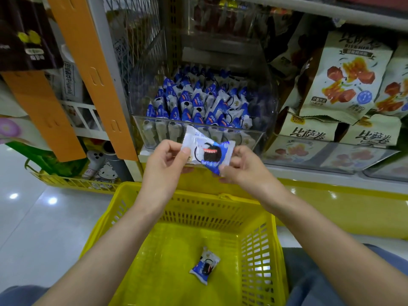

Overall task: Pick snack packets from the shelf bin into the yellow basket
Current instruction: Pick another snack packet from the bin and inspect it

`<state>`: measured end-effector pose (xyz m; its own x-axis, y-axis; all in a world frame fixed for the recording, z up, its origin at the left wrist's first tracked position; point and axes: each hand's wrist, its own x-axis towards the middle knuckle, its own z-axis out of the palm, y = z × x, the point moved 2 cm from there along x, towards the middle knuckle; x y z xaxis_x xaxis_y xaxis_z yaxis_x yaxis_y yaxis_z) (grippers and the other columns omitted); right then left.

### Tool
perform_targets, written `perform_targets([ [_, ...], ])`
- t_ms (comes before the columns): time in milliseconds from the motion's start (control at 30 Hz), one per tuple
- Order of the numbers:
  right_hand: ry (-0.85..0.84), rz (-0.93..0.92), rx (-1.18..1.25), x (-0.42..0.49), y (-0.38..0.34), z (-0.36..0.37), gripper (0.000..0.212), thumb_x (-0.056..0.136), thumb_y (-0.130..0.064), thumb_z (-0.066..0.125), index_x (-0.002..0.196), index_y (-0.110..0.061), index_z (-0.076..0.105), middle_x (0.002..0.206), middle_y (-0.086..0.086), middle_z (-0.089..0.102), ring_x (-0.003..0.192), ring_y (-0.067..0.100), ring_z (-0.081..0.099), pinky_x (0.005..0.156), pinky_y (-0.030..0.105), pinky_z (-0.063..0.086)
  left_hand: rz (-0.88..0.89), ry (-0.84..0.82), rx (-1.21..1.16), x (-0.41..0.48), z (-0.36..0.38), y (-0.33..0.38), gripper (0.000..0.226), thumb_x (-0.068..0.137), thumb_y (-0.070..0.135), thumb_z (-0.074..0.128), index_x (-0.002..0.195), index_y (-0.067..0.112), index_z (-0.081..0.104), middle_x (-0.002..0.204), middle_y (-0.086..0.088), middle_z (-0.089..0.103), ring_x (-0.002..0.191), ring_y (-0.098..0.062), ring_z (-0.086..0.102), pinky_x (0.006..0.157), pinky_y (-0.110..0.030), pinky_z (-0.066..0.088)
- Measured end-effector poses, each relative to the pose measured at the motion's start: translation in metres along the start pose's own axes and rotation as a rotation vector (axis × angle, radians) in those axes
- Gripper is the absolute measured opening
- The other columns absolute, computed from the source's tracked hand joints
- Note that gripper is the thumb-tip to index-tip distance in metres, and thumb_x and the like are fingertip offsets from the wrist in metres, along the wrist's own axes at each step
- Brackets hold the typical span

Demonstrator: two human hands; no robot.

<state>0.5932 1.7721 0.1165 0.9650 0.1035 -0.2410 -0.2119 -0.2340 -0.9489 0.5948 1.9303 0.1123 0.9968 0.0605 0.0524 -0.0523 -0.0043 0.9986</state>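
Note:
A blue-and-white snack packet (206, 150) is held flat between both hands, just in front of the clear shelf bin (154, 138) and above the far rim of the yellow basket (123, 217). My left hand (164, 166) pinches its left end. My right hand (245, 168) pinches its right end. The bin holds several more blue-and-white packets (198, 104). One packet (204, 265) lies on the basket floor.
Orange shelf strips (92, 71) hang to the left of the bin. Large cream snack bags (344, 76) fill the shelf to the right. A low yellow wire tray (75, 183) with small goods stands on the floor at left. My knees flank the basket.

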Motion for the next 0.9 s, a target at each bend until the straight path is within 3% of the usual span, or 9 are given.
perform_targets([
  [133,-0.01,-0.144,-0.302,0.0,-0.001,-0.002,0.056,0.081,-0.026,0.069,0.13,-0.025,0.04,0.13,-0.005,0.051,0.119,0.008,0.048,0.1,0.029,0.041,0.136,-0.054,0.192,0.001,-0.006,0.004,0.016,0.092,0.014,0.053,0.077,0.016,0.055,0.071,0.002,0.056,0.069,-0.007,0.054,0.066,-0.028,0.052],
  [200,0.021,-0.282,-0.31,-0.001,-0.007,-0.001,0.049,0.081,-0.031,0.067,0.125,-0.032,0.046,0.127,-0.007,0.054,0.118,0.005,0.05,0.102,0.029,0.039,0.208,-0.097,0.281,0.0,-0.007,0.005,0.017,0.091,0.016,0.055,0.075,0.021,0.056,0.067,0.006,0.055,0.067,-0.009,0.054,0.063,-0.03,0.05],
  [333,0.005,-0.386,-0.266,-0.006,-0.013,0.004,0.009,0.087,-0.021,0.062,0.095,-0.024,0.065,0.088,-0.006,0.069,0.085,0.008,0.066,0.08,0.035,0.054,0.239,-0.166,0.381,-0.004,-0.003,0.005,0.014,0.09,0.022,0.057,0.076,0.025,0.058,0.068,0.01,0.057,0.069,-0.015,0.055,0.066,-0.044,0.048],
  [400,0.077,-0.478,-0.381,-0.01,-0.013,0.004,0.01,0.088,-0.023,0.061,0.095,-0.018,0.066,0.086,-0.004,0.068,0.081,0.01,0.065,0.075,0.037,0.053,0.177,-0.17,0.314,-0.003,-0.002,0.006,0.015,0.089,0.02,0.057,0.075,0.024,0.059,0.069,0.007,0.058,0.07,-0.016,0.057,0.066,-0.042,0.051],
  [533,0.225,-0.684,-0.597,-0.015,-0.015,0.004,0.014,0.09,-0.026,0.058,0.09,-0.013,0.063,0.084,-0.003,0.061,0.077,0.014,0.059,0.069,0.04,0.05,0.035,-0.146,0.181,-0.003,-0.001,0.007,0.012,0.089,0.025,0.056,0.08,0.017,0.059,0.076,0.006,0.061,0.074,-0.005,0.06,0.061,-0.025,0.054],
  [600,0.303,-0.736,-0.551,-0.016,-0.018,0.0,0.012,0.089,-0.021,0.059,0.091,-0.011,0.063,0.085,-0.001,0.06,0.078,0.013,0.058,0.07,0.037,0.049,-0.119,-0.141,0.18,-0.002,0.0,0.004,0.023,0.092,0.036,0.047,0.086,0.015,0.057,0.085,0.001,0.062,0.078,-0.014,0.062,0.063,-0.028,0.054],
  [700,0.338,-0.759,-0.45,-0.018,-0.02,-0.001,0.008,0.088,-0.018,0.06,0.094,-0.013,0.062,0.088,-0.003,0.06,0.082,0.007,0.058,0.073,0.028,0.05,-0.352,-0.176,-0.031,-0.002,0.004,0.007,0.038,0.096,0.041,0.031,0.087,0.016,0.058,0.088,-0.005,0.062,0.076,-0.019,0.062,0.063,-0.029,0.052],
  [833,0.324,-0.588,-0.218,-0.018,-0.02,-0.001,0.006,0.087,-0.021,0.06,0.091,-0.018,0.056,0.086,-0.003,0.065,0.078,0.008,0.064,0.068,0.029,0.054,-0.149,-0.237,0.064,-0.006,0.003,0.013,0.022,0.09,0.04,0.047,0.107,0.03,0.057,0.107,0.014,0.061,0.098,0.004,0.058,0.083,-0.017,0.049],
  [900,0.322,-0.456,0.011,-0.016,-0.021,-0.003,0.005,0.088,-0.017,0.058,0.089,-0.014,0.054,0.086,0.007,0.066,0.079,0.014,0.068,0.067,0.03,0.056,-0.126,-0.256,0.105,-0.006,0.004,0.012,0.032,0.084,0.03,0.061,0.114,0.027,0.054,0.11,0.014,0.06,0.099,0.006,0.056,0.084,-0.014,0.045],
])
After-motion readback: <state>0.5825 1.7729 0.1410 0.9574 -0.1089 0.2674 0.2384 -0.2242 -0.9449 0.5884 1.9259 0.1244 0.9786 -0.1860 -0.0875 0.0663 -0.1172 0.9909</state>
